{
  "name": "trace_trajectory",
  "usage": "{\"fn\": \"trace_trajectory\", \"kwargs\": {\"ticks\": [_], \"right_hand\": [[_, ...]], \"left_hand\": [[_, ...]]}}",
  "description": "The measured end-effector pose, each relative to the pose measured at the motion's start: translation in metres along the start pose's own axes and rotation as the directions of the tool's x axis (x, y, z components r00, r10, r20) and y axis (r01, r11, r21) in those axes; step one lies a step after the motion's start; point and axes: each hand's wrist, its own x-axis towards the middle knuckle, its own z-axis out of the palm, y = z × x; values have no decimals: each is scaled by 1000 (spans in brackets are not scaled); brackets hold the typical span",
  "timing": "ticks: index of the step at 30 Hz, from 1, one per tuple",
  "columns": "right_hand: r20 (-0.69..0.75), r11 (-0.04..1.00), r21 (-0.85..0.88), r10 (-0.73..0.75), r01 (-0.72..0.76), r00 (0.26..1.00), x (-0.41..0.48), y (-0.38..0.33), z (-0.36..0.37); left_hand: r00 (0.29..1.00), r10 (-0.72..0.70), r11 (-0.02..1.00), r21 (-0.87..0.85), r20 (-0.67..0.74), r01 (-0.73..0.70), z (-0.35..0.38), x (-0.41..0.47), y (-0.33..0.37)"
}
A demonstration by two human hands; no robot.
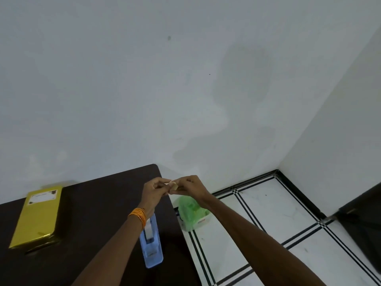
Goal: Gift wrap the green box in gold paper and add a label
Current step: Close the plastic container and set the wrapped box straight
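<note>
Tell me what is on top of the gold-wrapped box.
A white label with a dark border lies flat on the gold-wrapped box, near its far end. Its writing is too blurred to read, and the wrapping hides whatever is inside.

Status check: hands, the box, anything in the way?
Left hand and right hand pinch a small scrap. Gold-wrapped box labelled, apart on table. Nothing blocking.

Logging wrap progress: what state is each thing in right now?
Box: wrapped in gold paper, lying on the table.
Label: stuck on the box's top.
Tape dispenser: on the table, roll loaded.
Small scrap: pinched by left hand and right hand.
Green bag: on the floor, crumpled.
</note>
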Motion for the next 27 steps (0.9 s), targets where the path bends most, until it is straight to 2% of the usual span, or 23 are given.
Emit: {"fn": "trace_trajectory", "kwargs": {"ticks": [4, 11, 17, 20, 23, 27], "right_hand": [[-1, 1000, -12, -25, 25, 1000, -3, -5, -30], [-240, 992, -97, -97, 76, 966, 8, -6, -61], [-352, 983, -121, -172, 137, 920, 15, -11, -71], [-318, 988, -72, -154, 138, 935, 12, -12, -71], [-221, 993, 11, -110, 115, 969, 5, -7, -77], [-180, 989, 20, -139, 145, 974, -4, -1, -102]], "left_hand": [[999, -14, 1000, 13, 35, 13, 23, 12, 6], [997, 67, 996, -67, 43, -64, 63, 29, 21], [991, 132, 991, -21, 27, -132, 86, 41, 20], [990, 141, 990, 10, -11, -141, 93, 43, 13], [992, 114, 993, -17, -56, -116, 99, 44, 3], [996, 90, 989, -116, 21, -87, 111, 43, 2]]}}
